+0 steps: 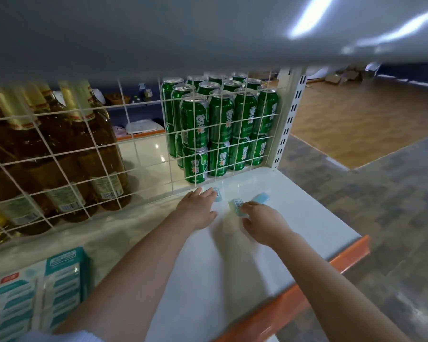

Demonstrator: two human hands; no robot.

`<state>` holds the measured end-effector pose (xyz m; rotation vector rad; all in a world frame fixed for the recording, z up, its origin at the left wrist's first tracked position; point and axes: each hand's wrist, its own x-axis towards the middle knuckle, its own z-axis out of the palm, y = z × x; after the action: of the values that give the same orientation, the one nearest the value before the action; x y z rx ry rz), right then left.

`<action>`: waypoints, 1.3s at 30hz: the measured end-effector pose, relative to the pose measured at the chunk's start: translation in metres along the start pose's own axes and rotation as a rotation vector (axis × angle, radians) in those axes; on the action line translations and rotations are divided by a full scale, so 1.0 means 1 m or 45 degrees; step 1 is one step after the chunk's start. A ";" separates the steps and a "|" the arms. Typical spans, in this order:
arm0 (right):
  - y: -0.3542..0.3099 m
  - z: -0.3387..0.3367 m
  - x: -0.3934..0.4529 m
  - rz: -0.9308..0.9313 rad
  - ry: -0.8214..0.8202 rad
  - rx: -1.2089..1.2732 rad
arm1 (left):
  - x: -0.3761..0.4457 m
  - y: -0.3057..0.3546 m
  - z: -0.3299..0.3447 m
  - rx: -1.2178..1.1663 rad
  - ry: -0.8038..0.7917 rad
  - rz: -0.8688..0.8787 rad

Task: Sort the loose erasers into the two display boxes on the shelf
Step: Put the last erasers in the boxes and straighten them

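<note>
Three loose erasers lie near the back of the white shelf (294, 218). A pale blue eraser (218, 195) with a barcode label sits under the fingertips of my left hand (198, 211), which rests flat on it. A green-tinted eraser (236, 206) with a barcode label touches the fingertips of my right hand (262, 222). A plain blue eraser (260, 197) lies just beyond it, untouched. Two teal and white display boxes (35, 292) holding stacked erasers stand at the shelf's front left.
A white wire grid (143, 134) closes the shelf's back. Behind it stand green cans (220, 124) and brown bottles (59, 149). An orange strip (331, 265) edges the shelf front. A perforated upright (289, 119) marks the right end; floor lies beyond.
</note>
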<state>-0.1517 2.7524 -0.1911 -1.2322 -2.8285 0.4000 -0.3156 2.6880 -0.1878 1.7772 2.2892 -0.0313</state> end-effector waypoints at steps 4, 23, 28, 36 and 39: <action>-0.002 0.003 -0.009 0.009 0.038 0.001 | 0.001 -0.001 -0.001 0.027 0.026 0.033; -0.043 0.019 -0.048 0.061 0.205 0.214 | -0.089 -0.027 0.027 -0.293 0.284 0.039; -0.052 0.021 -0.055 0.089 0.206 0.257 | -0.116 -0.025 0.030 -0.268 0.315 0.063; -0.053 0.024 -0.072 0.199 0.314 0.323 | -0.140 -0.037 0.031 -0.841 0.414 -0.096; -0.058 0.022 -0.077 0.220 0.361 0.454 | -0.147 -0.037 0.028 -1.210 0.449 -0.174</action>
<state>-0.1434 2.6541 -0.1927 -1.3337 -2.2999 0.6453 -0.3121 2.5341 -0.1896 1.1608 2.0391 1.2035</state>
